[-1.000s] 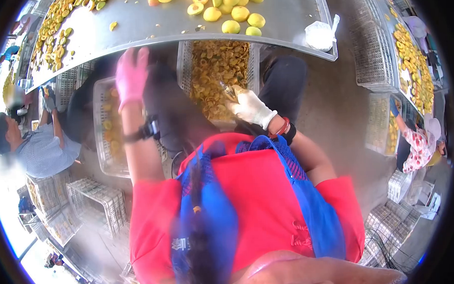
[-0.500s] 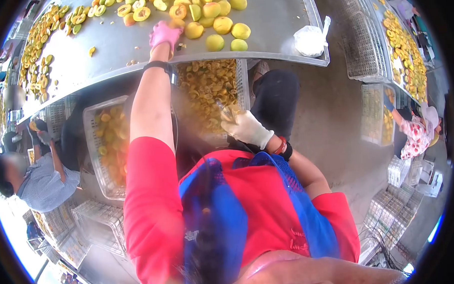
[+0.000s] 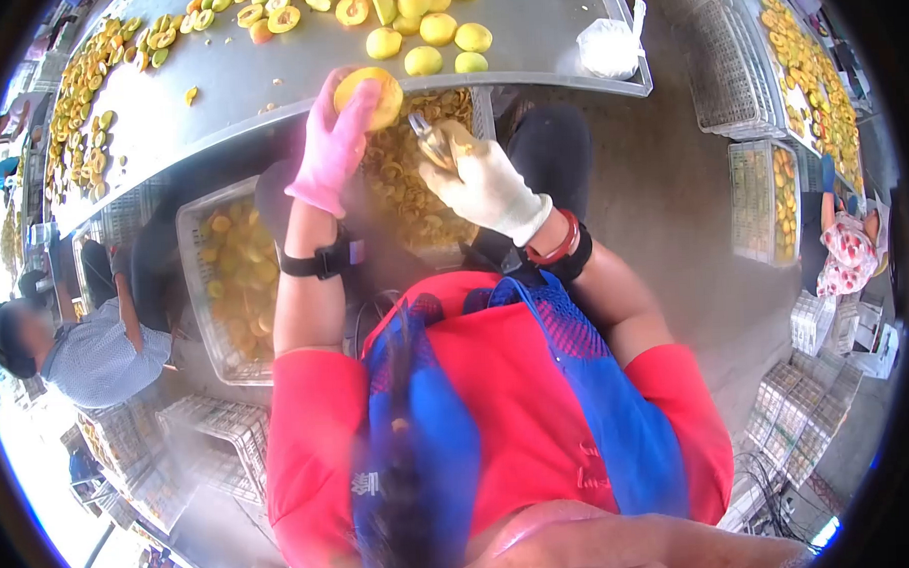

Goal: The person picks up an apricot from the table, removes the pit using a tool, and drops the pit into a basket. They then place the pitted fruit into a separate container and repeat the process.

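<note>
My left hand (image 3: 332,148), in a pink glove, is closed around a whole yellow peach (image 3: 373,92) just below the edge of the steel table (image 3: 267,85). My right hand (image 3: 483,183), in a white glove, grips a small pitting knife (image 3: 427,135) whose tip points toward the peach from the right, a short gap away. Both hands hover above a white crate of peach halves (image 3: 422,200) under the table. Whole peaches (image 3: 436,39) lie on the table top near its edge.
A second crate of fruit (image 3: 236,282) stands at my left. A person in a blue-grey shirt (image 3: 86,347) sits at far left. A white bag (image 3: 606,48) rests on the table corner. Stacked empty crates (image 3: 214,433) and another worker (image 3: 849,255) flank the concrete floor.
My left hand reached up to the table, took a peach and brought it down in front of me. My right hand rose with the knife toward it.
</note>
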Demonstrator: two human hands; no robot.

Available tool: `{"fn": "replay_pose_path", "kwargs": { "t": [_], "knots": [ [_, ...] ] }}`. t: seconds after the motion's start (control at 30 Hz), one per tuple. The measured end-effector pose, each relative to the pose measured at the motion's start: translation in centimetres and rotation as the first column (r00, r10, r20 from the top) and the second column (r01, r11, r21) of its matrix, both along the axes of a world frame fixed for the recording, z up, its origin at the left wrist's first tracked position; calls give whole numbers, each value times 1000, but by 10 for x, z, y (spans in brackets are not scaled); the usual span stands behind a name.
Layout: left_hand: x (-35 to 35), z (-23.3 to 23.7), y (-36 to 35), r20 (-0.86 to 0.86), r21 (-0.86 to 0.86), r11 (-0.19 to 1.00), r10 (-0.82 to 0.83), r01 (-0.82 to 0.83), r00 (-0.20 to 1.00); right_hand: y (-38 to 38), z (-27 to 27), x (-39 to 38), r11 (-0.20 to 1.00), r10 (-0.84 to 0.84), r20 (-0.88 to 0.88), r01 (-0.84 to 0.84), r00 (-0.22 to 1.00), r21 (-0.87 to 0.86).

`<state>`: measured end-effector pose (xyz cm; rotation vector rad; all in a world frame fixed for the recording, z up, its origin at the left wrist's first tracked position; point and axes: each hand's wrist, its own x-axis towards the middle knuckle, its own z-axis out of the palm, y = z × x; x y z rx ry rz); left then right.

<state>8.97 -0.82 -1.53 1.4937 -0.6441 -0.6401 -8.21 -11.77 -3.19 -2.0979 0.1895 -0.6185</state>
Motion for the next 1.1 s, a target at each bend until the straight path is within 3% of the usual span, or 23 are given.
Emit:
{"fn": "replay_pose_path", "kwargs": {
  "t": [0.13,0.3,0.4,0.6,0.67,0.73,0.8,0.9,0.93,1.03,1.1],
  "knots": [
    [-41,0,12,13,-48,993,106,-105,994,11,5,-1,997,10,27,-8,1000,-81],
    [-65,2,11,38,-215,969,128,-117,991,25,3,-8,999,-42,42,41,998,23],
    [-80,7,0,235,-298,933,278,-203,931,29,7,-11,997,-32,31,30,999,72],
    [-75,-8,7,80,-261,952,187,-160,979,23,5,-10,986,164,144,-157,976,-56],
    [-76,-11,5,145,-285,941,229,-181,963,26,10,-11,976,206,124,-213,971,42],
    [-78,-11,6,165,-297,939,231,-175,959,25,20,-14,879,312,-42,-272,949,392],
    [-79,-5,8,141,-303,941,200,-150,969,15,45,-21,510,567,-235,-112,789,853],
    [-75,-2,13,136,-273,962,50,-12,989,12,56,-27,267,666,-111,-97,737,959],
    [-74,4,17,82,-228,972,-42,60,996,13,53,-27,240,676,-76,-122,733,963],
    [-76,7,19,48,-229,971,-64,73,997,14,39,-26,189,681,-5,-169,732,967],
    [-70,5,18,-124,-239,970,6,-36,992,14,34,-25,191,670,5,-179,742,965]
  ]
}}
